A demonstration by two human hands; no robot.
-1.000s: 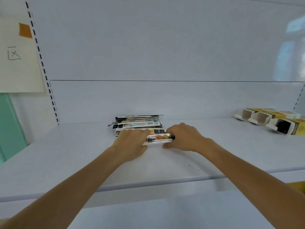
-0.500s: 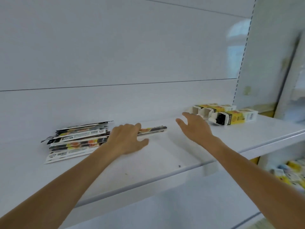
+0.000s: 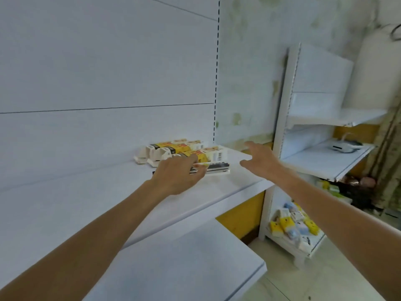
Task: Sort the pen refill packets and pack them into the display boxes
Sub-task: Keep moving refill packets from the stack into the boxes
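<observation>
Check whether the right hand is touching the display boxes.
Apart. The head view shows the right hand open in the air to the right of the display boxes, with bare white shelf showing between them.

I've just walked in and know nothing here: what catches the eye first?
Two bare arms reach over a white shelf. The left hand holds a flat bundle of packets just in front of yellow boxes lying at the shelf's back; the right hand hovers open beside them.
</observation>
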